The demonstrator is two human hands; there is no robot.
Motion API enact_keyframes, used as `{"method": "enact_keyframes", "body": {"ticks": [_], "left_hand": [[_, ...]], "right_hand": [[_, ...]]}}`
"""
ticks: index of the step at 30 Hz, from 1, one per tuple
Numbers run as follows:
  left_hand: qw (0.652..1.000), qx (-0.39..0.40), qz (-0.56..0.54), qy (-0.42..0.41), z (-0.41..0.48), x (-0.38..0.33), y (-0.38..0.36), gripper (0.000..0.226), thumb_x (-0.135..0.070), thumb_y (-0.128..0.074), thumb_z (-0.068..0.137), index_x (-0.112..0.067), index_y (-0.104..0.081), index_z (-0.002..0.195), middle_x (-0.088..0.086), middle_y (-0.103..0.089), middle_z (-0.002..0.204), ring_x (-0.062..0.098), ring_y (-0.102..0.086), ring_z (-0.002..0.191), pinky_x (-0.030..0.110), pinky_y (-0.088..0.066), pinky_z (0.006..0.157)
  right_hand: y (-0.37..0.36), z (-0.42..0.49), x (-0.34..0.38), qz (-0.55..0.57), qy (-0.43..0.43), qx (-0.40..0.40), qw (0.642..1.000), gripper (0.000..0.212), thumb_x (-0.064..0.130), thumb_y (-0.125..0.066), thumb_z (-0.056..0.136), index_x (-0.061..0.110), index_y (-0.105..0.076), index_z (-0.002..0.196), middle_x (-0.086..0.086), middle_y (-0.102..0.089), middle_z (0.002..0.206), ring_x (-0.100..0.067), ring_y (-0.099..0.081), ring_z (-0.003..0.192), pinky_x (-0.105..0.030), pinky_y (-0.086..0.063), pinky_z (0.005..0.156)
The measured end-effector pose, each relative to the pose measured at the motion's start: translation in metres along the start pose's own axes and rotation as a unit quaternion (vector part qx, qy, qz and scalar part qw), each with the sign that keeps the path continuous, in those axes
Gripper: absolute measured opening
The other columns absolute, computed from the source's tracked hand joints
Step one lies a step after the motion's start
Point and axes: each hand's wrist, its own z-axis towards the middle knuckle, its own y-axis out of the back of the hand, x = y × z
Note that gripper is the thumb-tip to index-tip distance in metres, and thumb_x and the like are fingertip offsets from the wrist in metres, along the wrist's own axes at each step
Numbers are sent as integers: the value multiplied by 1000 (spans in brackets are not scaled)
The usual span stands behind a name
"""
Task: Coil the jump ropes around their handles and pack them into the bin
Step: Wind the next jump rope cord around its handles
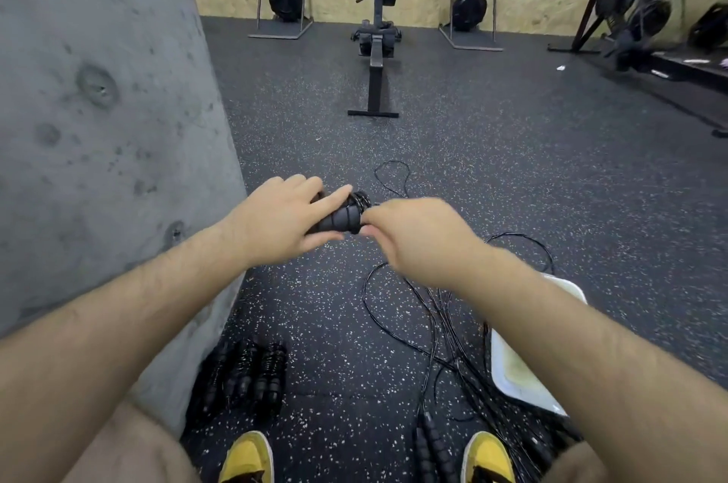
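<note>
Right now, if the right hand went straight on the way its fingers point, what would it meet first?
The jump rope handles gripped by the left hand. The right hand seems to have its fingertips at them already, though blur hides actual contact.

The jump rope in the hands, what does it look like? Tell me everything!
The jump rope has a black ribbed handle that looks like foam, gripped by the left hand above the floor. Thin black cord is wound in tight turns round one end. The right hand pinches the cord there. The loose rest trails down to a loop on the speckled floor.
</note>
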Motion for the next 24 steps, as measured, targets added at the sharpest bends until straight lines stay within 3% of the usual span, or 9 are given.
{"method": "enact_keyframes", "body": {"ticks": [3,8,12,14,17,19,21,22,24], "left_hand": [[998,14,-30,-48,0,-10,-1,73,-66,-34,97,-13,-53,144,8,-58,94,29,-56,74,39,-47,58],[991,19,-97,-93,1,-22,16,68,-63,-39,101,-13,-48,146,5,-55,94,25,-53,75,39,-48,64],[982,-4,-157,-108,1,-33,33,68,-59,-42,102,-6,-50,144,7,-59,102,24,-55,80,37,-49,72],[976,-7,-208,-70,2,-36,44,69,-62,-41,100,-6,-50,140,6,-61,102,23,-57,84,38,-50,76],[962,-45,-268,17,6,-37,57,65,-67,-49,93,-12,-51,127,2,-63,104,18,-59,87,35,-49,81],[961,-72,-261,50,10,-37,60,61,-63,-54,90,-15,-48,127,2,-64,106,18,-60,89,33,-48,80],[969,-57,-228,74,13,-30,55,63,-62,-51,91,-16,-46,134,3,-64,108,23,-61,92,37,-49,81],[977,-41,-196,80,13,-24,49,66,-63,-48,93,-14,-47,137,5,-63,108,25,-61,92,39,-50,79],[989,-16,-125,76,11,-9,35,71,-65,-42,96,-9,-49,140,9,-61,103,30,-60,86,42,-52,73]], "right_hand": [[9,12,-22,-50,70,-49,995,33,52,-45,100,28,-68,100,8,-60,95,-21,-64,83,-29,-37,61],[1,16,-48,73,61,-62,993,43,68,-47,85,32,-71,90,13,-51,84,-12,-57,78,-32,-46,65],[-4,19,-57,229,41,-46,971,19,43,-71,88,26,-75,93,16,-54,79,-3,-53,78,-27,-45,75],[-7,19,-55,358,6,-38,933,12,28,-70,92,20,-77,95,10,-65,84,-1,-60,83,-21,-46,80],[-21,17,-47,502,-58,-14,863,16,11,-64,94,23,-75,91,1,-72,86,-11,-64,82,-30,-53,78],[-32,16,-39,470,-110,4,876,24,3,-61,92,24,-69,87,4,-70,85,-15,-64,79,-37,-57,77],[-41,10,-21,436,-157,46,885,21,15,-49,102,21,-61,86,6,-61,78,-11,-56,68,-25,-51,65],[-43,6,-8,429,-161,56,887,24,22,-42,106,23,-58,89,10,-56,76,-5,-51,65,-18,-43,61],[-44,1,15,369,-128,66,918,21,29,-37,108,21,-56,109,9,-57,84,-5,-53,71,-23,-41,62]]}}
